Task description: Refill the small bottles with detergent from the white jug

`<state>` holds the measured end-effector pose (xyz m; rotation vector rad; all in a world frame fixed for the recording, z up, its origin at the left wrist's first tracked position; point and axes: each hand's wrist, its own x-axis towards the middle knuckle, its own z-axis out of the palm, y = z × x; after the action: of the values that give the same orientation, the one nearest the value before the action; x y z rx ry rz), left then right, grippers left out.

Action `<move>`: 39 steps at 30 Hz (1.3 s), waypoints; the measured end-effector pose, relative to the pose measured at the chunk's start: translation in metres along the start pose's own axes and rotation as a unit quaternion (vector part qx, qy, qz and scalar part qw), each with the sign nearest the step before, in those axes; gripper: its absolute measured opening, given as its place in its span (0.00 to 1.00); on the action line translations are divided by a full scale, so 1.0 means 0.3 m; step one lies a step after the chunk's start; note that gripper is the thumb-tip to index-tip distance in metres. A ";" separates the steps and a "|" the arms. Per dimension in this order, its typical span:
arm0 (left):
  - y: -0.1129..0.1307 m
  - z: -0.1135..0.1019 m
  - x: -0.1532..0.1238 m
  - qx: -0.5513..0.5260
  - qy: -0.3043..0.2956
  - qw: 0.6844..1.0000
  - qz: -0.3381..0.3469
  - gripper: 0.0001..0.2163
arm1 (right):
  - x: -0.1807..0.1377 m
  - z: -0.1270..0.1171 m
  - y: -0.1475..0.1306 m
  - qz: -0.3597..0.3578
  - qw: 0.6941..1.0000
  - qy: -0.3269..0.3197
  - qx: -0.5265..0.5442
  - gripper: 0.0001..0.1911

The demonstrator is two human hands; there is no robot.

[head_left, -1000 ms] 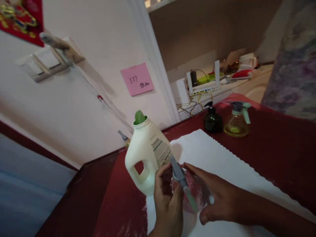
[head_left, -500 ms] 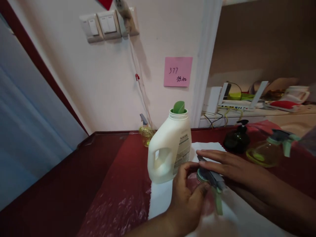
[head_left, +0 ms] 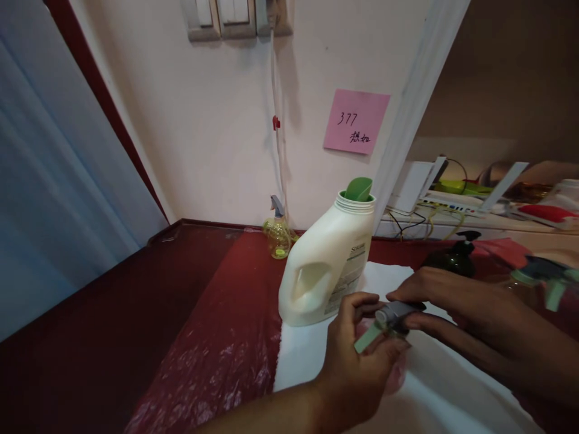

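My left hand (head_left: 357, 361) wraps round a clear pinkish spray bottle (head_left: 397, 378), most of it hidden behind the fingers. On top of the bottle is a grey spray head (head_left: 395, 310) with a pale green trigger (head_left: 368, 339) that points towards the lower left. The fingers of my right hand (head_left: 470, 319) grip the spray head from the right side. Just behind my hands stands a white detergent jug (head_left: 312, 265), uncapped, with a green scoop (head_left: 359, 189) sticking out of its mouth.
A small yellow spray bottle (head_left: 278, 235) stands by the wall. Behind my right hand are a dark pump bottle (head_left: 456, 256) and another spray bottle (head_left: 527, 280). White cloth (head_left: 298, 355) lies over red plastic sheeting (head_left: 226, 337). A white router (head_left: 452, 199) sits on the shelf.
The spray head has turned, its trigger swinging from the lower right to the lower left. My right hand has gone from lying over the head to gripping it. The view has shifted and tilted.
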<state>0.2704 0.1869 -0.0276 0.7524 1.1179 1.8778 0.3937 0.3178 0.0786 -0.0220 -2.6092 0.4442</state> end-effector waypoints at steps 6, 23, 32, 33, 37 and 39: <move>0.019 0.027 -0.006 -0.113 -0.011 0.990 -0.080 0.21 | -0.004 0.008 -0.005 0.001 1.000 0.006 -0.004 0.08; -0.004 0.000 0.013 -0.023 -0.049 0.998 -0.040 0.17 | -0.033 0.018 0.006 0.017 1.000 0.020 0.010 0.08; 0.048 0.016 0.039 -0.007 -0.036 0.995 -0.091 0.18 | -0.026 0.010 0.003 0.000 1.000 0.029 -0.002 0.08; 0.049 0.009 0.039 0.004 -0.049 0.996 -0.076 0.17 | -0.026 0.011 0.003 0.001 1.000 0.028 -0.004 0.08; 0.039 -0.009 0.035 0.030 -0.079 0.995 -0.054 0.15 | -0.030 0.015 0.002 0.007 1.000 0.029 -0.001 0.08; 0.032 -0.004 0.033 -0.004 -0.087 0.994 -0.073 0.19 | -0.032 0.016 -0.001 0.011 0.999 0.033 0.002 0.07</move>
<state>0.2612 0.1924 -0.0187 0.7907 1.0274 1.6603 0.4001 0.3152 0.0702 -0.0625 -2.5463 0.4476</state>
